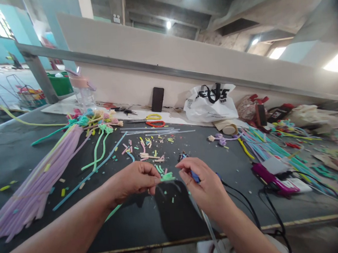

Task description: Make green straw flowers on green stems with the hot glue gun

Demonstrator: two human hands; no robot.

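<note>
My left hand (136,180) is closed in a pinch on a short mint-green pipe cleaner piece (167,177), held just above the dark table (168,214). My right hand (202,181) is closed too, its fingertips close to the other end of that green piece. A blue-handled tool (195,176) sits in the right palm, with a thin clear rod running down past the wrist. Both hands hover near the table's front edge, over scattered cut bits.
A bundle of lilac pipe cleaners (37,184) lies at the left, with finished coloured flowers (96,119) behind. Scissors (154,120), a phone (157,99) and a white bag (210,103) stand at the back. A purple glue gun (271,179) with black cords lies right.
</note>
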